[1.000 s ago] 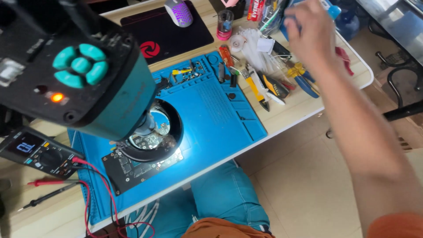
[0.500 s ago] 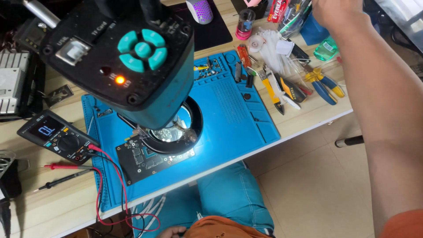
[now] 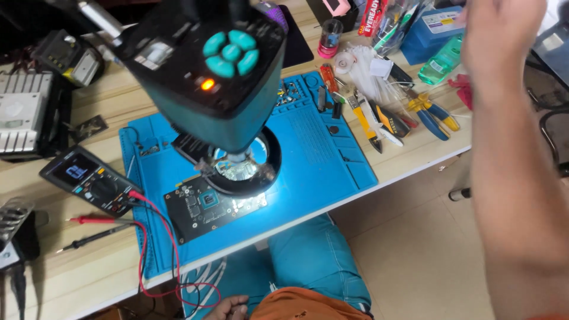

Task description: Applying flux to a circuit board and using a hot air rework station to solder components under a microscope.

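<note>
Two hands in view: left hand [image 3: 228, 307] at bottom center, by the lap, only partly seen, grip can't tell. Right hand [image 3: 501, 41] raised at upper right w/ forearm crossing right side of frame; blurred, fingers look loosely curled, nothing seen held. Center: 1 circuit board [image 3: 213, 206] on blue mat [image 3: 320, 148], partly covered by microscope head [image 3: 207, 71] w/ ring light. Left: 1 multimeter [image 3: 89, 179], 2 probes [image 3: 95, 228]. Upper right, under the right hand: tool pile [image 3: 397, 115], green bottle [image 3: 441, 62], blue box [image 3: 435, 29].
</note>
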